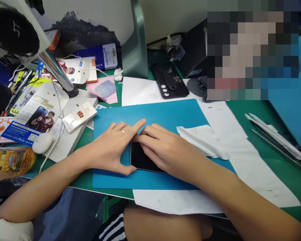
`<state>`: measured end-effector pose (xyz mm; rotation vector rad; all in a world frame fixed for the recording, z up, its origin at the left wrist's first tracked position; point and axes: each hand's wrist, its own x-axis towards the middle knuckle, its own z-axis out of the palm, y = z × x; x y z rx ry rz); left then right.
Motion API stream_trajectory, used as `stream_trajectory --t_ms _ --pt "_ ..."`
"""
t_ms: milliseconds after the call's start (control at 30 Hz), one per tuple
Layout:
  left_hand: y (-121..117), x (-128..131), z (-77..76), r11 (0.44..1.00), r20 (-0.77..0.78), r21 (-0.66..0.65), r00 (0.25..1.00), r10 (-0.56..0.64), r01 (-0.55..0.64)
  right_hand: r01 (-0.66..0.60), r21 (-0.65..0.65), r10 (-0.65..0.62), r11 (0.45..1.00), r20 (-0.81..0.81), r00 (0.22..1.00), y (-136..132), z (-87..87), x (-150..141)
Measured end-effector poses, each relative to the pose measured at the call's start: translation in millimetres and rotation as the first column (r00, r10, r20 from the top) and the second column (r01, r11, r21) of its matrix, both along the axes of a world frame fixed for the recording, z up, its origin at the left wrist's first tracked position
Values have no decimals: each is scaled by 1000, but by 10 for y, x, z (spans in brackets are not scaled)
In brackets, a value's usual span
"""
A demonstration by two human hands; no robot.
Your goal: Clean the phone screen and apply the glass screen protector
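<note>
Phone (142, 157) lay flat, dark face up, on a blue mat (110, 179) near the table's (263, 142) front edge; the right hand (163, 144) covered much of it. Left hand (111, 145) straddled the phone's left end, its grip spread rather than closed: thumb at the near corner, forefinger stretched past the far one. Probably served as a stop, keeping the phone from sliding. Right-hand fingers bunched over the far left corner, meeting the left forefinger's base; could not tell whether that grip pinched anything. Wrist bent over the phone, perhaps for fine control. Mat likely there to spare the glass, with white paper (177, 202) beneath it. Crumpled white cloth (203, 139) just beside the right wrist, presumably for easy reach. Black phone case (169, 80) beyond the mat, seemingly out of the way.
</note>
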<state>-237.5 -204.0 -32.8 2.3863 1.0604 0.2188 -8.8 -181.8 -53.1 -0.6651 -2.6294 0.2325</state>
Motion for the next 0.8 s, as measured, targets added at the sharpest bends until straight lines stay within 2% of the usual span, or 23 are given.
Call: stream_trajectory --t_ms 100,300,467,633,800 --pt "15 8 -44 1000 33 11 999 -19 19 7 116 -5 993 -20 1000 -22 -57 -20" --pt "36 6 -70 999 31 19 998 -52 51 47 189 -52 981 21 998 -48 -58 -67" --pt "32 13 -74 999 21 6 999 -40 40 92 91 -100 992 80 992 -101 -42 -95" --pt "21 46 -86 1000 41 8 999 -25 24 134 -24 -133 991 47 990 -109 -47 -115" --pt "-1 72 -115 1000 79 2 997 4 -4 182 -30 -179 983 65 982 -103 -88 -171"
